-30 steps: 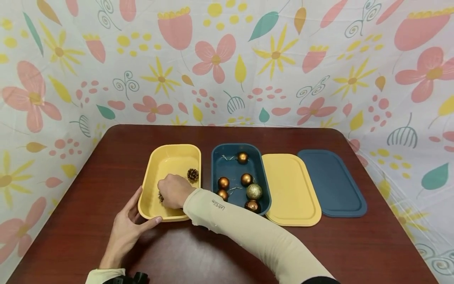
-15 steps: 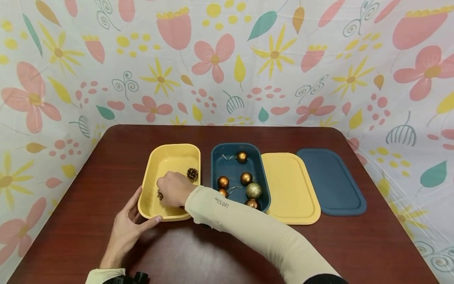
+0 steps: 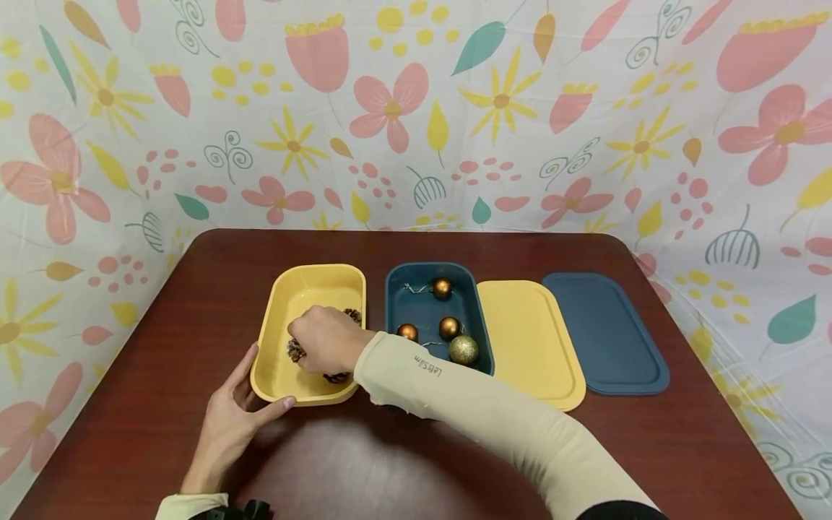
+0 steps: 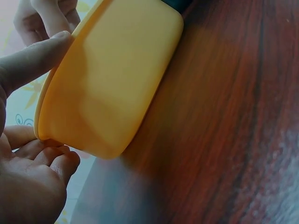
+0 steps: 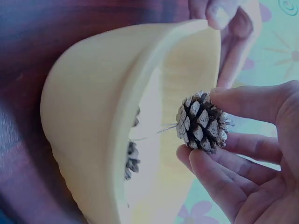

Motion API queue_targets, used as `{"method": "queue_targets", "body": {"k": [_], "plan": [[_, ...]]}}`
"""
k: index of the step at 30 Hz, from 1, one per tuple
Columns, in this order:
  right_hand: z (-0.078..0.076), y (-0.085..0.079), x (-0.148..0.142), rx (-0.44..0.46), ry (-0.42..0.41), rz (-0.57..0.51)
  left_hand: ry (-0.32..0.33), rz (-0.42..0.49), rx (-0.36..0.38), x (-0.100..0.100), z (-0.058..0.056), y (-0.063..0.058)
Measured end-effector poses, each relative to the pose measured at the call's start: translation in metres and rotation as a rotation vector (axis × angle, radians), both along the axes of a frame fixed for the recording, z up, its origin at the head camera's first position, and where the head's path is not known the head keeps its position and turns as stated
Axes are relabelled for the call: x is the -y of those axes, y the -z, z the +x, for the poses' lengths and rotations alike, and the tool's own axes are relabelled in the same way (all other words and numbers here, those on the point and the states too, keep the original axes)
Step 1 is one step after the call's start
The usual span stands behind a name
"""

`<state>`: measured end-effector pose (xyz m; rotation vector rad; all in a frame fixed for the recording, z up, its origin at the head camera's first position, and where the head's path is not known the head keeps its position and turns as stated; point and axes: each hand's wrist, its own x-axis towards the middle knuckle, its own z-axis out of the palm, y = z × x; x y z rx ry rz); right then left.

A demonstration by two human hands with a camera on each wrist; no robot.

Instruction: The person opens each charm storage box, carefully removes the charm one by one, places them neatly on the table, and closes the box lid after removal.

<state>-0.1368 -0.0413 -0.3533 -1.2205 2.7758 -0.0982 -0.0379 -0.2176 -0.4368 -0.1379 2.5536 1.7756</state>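
A yellow plastic box [image 3: 307, 289] stands at the left of the table. My left hand [image 3: 227, 422] holds its near left corner, thumb on the front rim and fingers along the left side. Over the box, my right hand [image 3: 328, 339] pinches a pinecone [image 5: 203, 122] between thumb and fingertips. A thin twisted wire trails from this pinecone toward the box's inside wall. Lower in the box lies another pinecone [image 3: 338, 378], partly hidden by my right wrist. One more pinecone [image 3: 353, 315] shows at the right wall, behind the hand.
Right of the yellow box stands a dark blue box [image 3: 416, 307] with copper baubles [image 3: 449, 328] and a gold glitter bauble [image 3: 464, 349]; my right sleeve covers its near end. Farther right lie a yellow lid [image 3: 529, 339] and a blue lid [image 3: 607, 332].
My right hand has risen slightly, bringing the pinecone up with it, and more of the pinecone near the front shows. The sleeve now covers more of the blue box. My left hand stays put.
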Motion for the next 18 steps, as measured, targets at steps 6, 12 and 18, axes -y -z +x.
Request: {"method": "queue_targets", "body": {"k": [6,12,18], "plan": [[0.001,-0.009,-0.012,-0.027,-0.039,-0.057,-0.010,0.007,0.007,-0.001,-0.001,0.000],[0.002,-0.014,-0.025,-0.076,-0.077,-0.114,-0.019,0.011,0.009,-0.001,-0.001,0.000],[0.004,-0.022,-0.034,-0.070,-0.080,-0.150,-0.022,0.011,0.004,0.000,0.000,0.000]]}}
